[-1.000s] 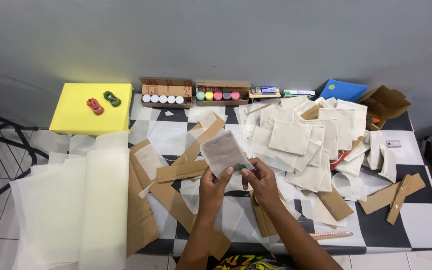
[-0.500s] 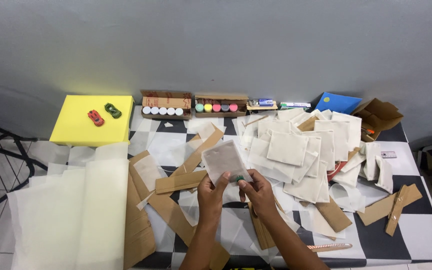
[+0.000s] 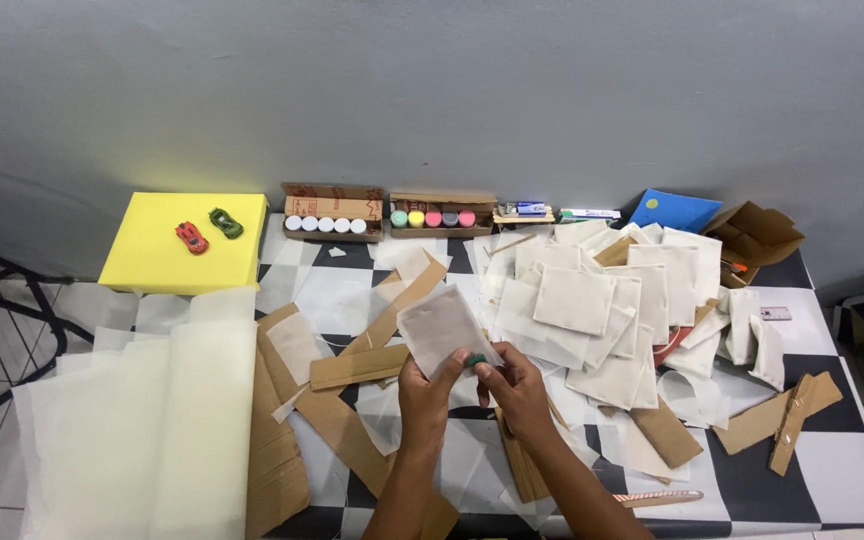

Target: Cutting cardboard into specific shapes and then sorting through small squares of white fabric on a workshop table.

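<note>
My left hand [image 3: 426, 392] holds a small flat square pouch of translucent white paper [image 3: 442, 327] by its lower edge, tilted above the table. My right hand [image 3: 515, 385] is beside it, fingertips pinching a small green object [image 3: 476, 360] at the pouch's lower right corner. Both hands hover over the black-and-white checkered table [image 3: 812, 480], above strips of brown cardboard [image 3: 359, 366].
A heap of square white pouches [image 3: 577, 298] lies to the right. A yellow box [image 3: 157, 252] with a red [image 3: 191, 237] and a green toy car [image 3: 225, 222] stands at back left. Paint pots in cardboard trays [image 3: 327, 222] line the wall. Large translucent sheets [image 3: 142, 430] hang at left.
The view has shifted slightly; the pouch has tilted and sunk a little in my hands. My right fingers stay at its lower corner on the green object.
</note>
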